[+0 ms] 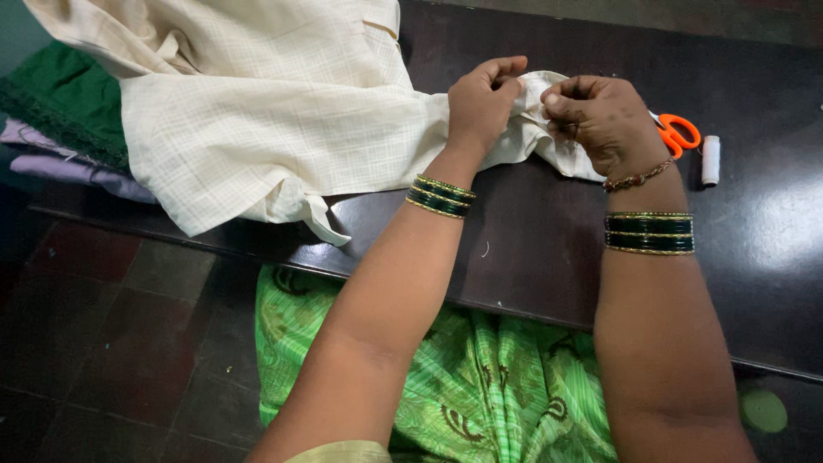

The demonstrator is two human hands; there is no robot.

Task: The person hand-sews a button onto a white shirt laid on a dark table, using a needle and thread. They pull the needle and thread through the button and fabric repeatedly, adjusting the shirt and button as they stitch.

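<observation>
Both the left hand (pixel 480 103) and right hand (pixel 600 120) are pinching a bunched end of the cream checked cloth (pixel 257 103); it is lying rumpled, spreading toward the dark tabletop's (pixel 531 240) far left corner, orange-handled scissors (pixel 677 133) just beside.

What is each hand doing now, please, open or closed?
Left hand: closed, pinching the cream cloth.
Right hand: closed, pinching the same cloth's edge.
</observation>
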